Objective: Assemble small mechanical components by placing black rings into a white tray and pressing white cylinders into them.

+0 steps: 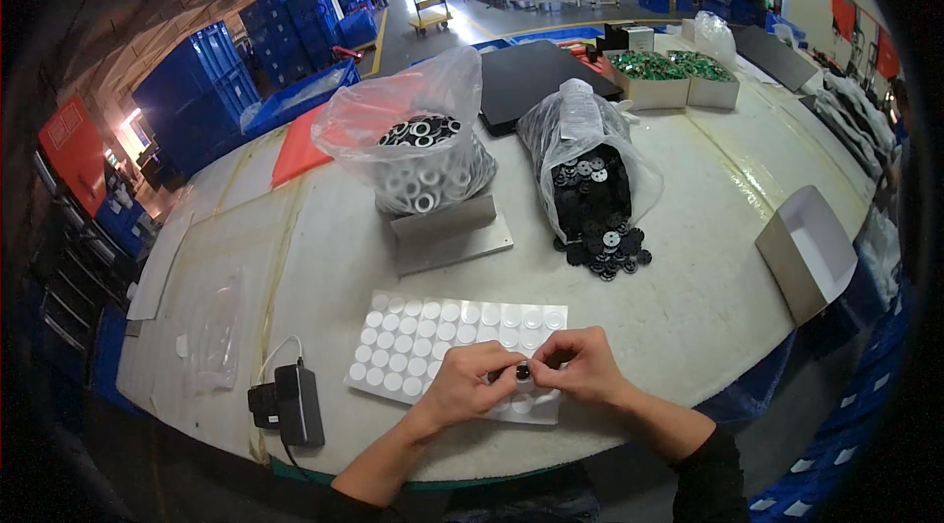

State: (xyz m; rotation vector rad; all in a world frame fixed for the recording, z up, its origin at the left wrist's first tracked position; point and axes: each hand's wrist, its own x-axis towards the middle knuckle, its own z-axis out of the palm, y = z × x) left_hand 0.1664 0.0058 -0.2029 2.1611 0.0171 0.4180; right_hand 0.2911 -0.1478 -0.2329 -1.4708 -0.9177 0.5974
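Observation:
In front of me lies a sheet of round white stickers (418,347) set in rows. Over its right half, my left hand (471,384) pinches a small black round part (523,373) between its fingers. My right hand (582,367) is closed at the part's right side, thumb and fingertips pressed together; what they grip is too small to make out. Beyond the sheet, a clear plastic bag (339,125) holds black and white rings (423,191). To its right, another clear bag (644,169) lies on its side with black discs (610,253) spilling out.
A bent metal plate (462,253) stands before the ring bag. At left are a black power adapter (299,405) and a flat clear bag (214,336). An open white box (811,248) lies at the right edge. Boxes of green circuit boards (654,90) stand at the back.

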